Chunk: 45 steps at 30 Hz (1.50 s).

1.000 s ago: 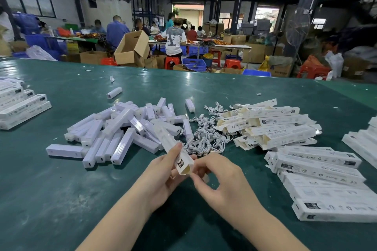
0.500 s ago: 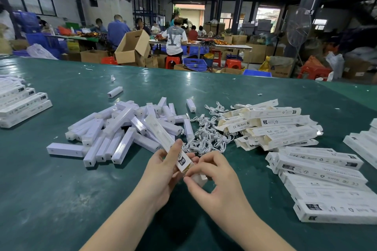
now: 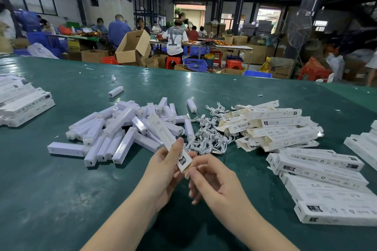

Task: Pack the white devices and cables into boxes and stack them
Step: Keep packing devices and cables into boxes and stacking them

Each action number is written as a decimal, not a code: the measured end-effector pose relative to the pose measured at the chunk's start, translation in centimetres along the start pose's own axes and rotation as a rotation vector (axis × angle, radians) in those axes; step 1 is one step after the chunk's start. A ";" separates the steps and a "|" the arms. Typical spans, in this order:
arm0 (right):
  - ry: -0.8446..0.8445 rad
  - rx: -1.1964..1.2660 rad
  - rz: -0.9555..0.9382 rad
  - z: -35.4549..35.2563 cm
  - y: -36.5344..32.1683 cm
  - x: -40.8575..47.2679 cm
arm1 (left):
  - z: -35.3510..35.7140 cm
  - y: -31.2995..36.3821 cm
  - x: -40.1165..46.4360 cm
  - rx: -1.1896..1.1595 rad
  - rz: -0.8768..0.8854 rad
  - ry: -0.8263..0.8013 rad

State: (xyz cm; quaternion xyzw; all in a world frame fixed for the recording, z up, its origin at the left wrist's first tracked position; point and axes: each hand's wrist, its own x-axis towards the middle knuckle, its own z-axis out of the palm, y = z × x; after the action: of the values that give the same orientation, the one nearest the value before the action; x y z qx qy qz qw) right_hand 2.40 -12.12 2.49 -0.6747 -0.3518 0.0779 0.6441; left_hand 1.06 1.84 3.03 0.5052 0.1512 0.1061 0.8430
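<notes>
The left hand (image 3: 163, 169) holds a long white box (image 3: 167, 138) above the green worktop (image 3: 61, 199), thumb on top and fingers closed under its near end; the box slants away to the far left over the pile behind it. The right hand (image 3: 216, 181) meets the box's near end, its fingertips (image 3: 190, 175) pinched on the end flap, grip closed there. What is inside the box cannot be seen.

Just beyond the hands, left of centre, lies a loose heap of white devices (image 3: 114, 132), long bars crossing one another at all angles, with one short piece (image 3: 115, 91) lying apart on the far side. To the right of the heap, touching it, is a tangle of white cables (image 3: 206, 136). Right of the cables sits a pile of open boxes (image 3: 271, 126), flaps out. Nearer and to the right, closed boxes (image 3: 320, 173) lie side by side in a row that runs toward the near right edge. More boxes (image 3: 22, 106) are stacked at the far left, and another stack (image 3: 365, 144) shows at the right edge.
</notes>
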 end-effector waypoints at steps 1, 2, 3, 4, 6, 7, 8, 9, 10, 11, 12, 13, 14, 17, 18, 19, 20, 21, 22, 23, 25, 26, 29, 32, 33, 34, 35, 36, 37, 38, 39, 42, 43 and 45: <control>0.024 0.002 -0.004 0.1 0.0 0.0 | 0.1 -0.1 0.0 0.008 0.001 -0.003; 0.047 0.005 -0.001 0.1 0.1 0.0 | 0.1 -0.1 -0.1 0.006 0.003 -0.007; 0.063 0.014 0.007 0.1 0.1 0.0 | 0.1 -0.2 -0.1 0.001 0.003 -0.009; 0.075 0.026 0.018 0.1 0.2 0.1 | 0.1 -0.3 -0.1 -0.003 0.003 -0.011; 0.085 0.046 0.039 0.0 0.3 0.1 | 0.1 -0.4 0.0 -0.006 0.001 -0.017; 0.087 0.055 0.048 -0.1 0.4 0.2 | 0.1 -0.4 0.0 -0.005 0.002 -0.017; 0.088 0.064 0.055 -0.1 0.4 0.2 | 0.1 -0.4 0.0 -0.004 0.006 -0.014; 0.087 0.072 0.061 -0.1 0.4 0.3 | 0.2 -0.4 0.0 -0.007 0.010 -0.012; 0.085 0.080 0.063 -0.1 0.4 0.3 | 0.2 -0.4 0.0 -0.014 0.014 -0.012; 0.083 0.088 0.065 -0.1 0.5 0.4 | 0.2 -0.4 -0.1 -0.019 0.014 -0.014; 0.083 0.099 0.067 -0.1 0.5 0.4 | 0.2 -0.4 -0.1 -0.019 0.011 -0.017; 0.083 0.107 0.067 -0.2 0.6 0.4 | 0.2 -0.3 0.0 -0.017 0.003 -0.022; 0.080 0.112 0.065 -0.2 0.7 0.4 | 0.2 -0.3 0.0 -0.017 -0.007 -0.028; 0.067 0.077 0.071 -0.7 1.1 0.4 | 0.1 -0.3 -0.1 -0.001 -0.054 -0.056; 0.063 0.035 0.074 -1.0 1.2 0.4 | 0.1 -0.3 -0.1 0.014 -0.072 -0.071; 0.063 -0.047 0.068 -1.3 1.3 0.5 | 0.1 -0.4 -0.2 0.028 -0.088 -0.084; 0.066 -0.166 0.049 -1.8 1.5 0.6 | 0.2 -0.4 -0.2 0.038 -0.101 -0.096; 0.065 -0.293 0.024 -2.1 1.6 0.7 | 0.2 -0.4 -0.3 0.041 -0.113 -0.104; 0.063 -0.396 0.001 -2.4 1.7 0.6 | 0.3 -0.4 -0.3 0.038 -0.128 -0.111; 0.061 -0.458 -0.017 -2.4 1.8 0.6 | 0.4 -0.4 -0.4 0.030 -0.145 -0.119; 0.063 -0.496 -0.041 -2.0 2.0 0.6 | 0.4 -0.3 -0.4 0.024 -0.164 -0.132; 0.058 -0.511 -0.050 -1.8 2.1 0.7 | 0.4 -0.2 -0.3 0.050 -0.152 -0.123; 0.020 -0.545 -0.047 -1.4 2.5 0.7 | -0.6 0.0 0.4 0.385 0.060 0.069; 0.023 -0.507 -0.024 -1.8 2.6 0.7 | -3.3 0.3 1.9 1.115 0.339 0.455; 0.026 -0.511 -0.025 -2.0 2.6 0.7 | -4.2 0.5 2.3 1.272 0.343 0.543; 0.028 -0.522 -0.027 -2.1 2.6 0.6 | -4.9 0.7 2.7 1.357 0.289 0.581; 0.027 -0.532 -0.027 -2.2 2.6 0.6 | -5.5 0.8 3.0 1.401 0.212 0.582; 0.024 -0.538 -0.024 -2.3 2.6 0.7 | -5.9 0.8 3.2 1.438 0.147 0.571; 0.022 -0.540 -0.016 -2.3 2.6 0.7 | -6.1 0.8 3.3 1.469 0.119 0.565; 0.020 -0.541 -0.008 -2.4 2.6 0.7 | -6.4 0.8 3.4 1.486 0.127 0.568; 0.020 -0.543 0.000 -2.4 2.7 0.7 | -6.5 0.7 3.4 1.492 0.147 0.578; 0.031 -0.556 0.021 -2.5 2.8 0.8 | -6.4 0.8 3.3 1.497 0.188 0.596; 0.034 -0.563 0.026 -2.5 2.7 0.8 | -6.2 0.9 3.2 1.471 0.219 0.584; 0.045 -0.556 0.046 -2.7 2.6 0.8 | -5.8 1.2 2.9 1.206 0.262 0.503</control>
State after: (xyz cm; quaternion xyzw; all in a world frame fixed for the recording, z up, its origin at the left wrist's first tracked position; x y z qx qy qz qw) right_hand 5.41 -13.64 0.82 -0.8350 -0.3297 -0.0219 0.4400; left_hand 1.63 8.13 1.11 0.8623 0.3136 0.2193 0.3317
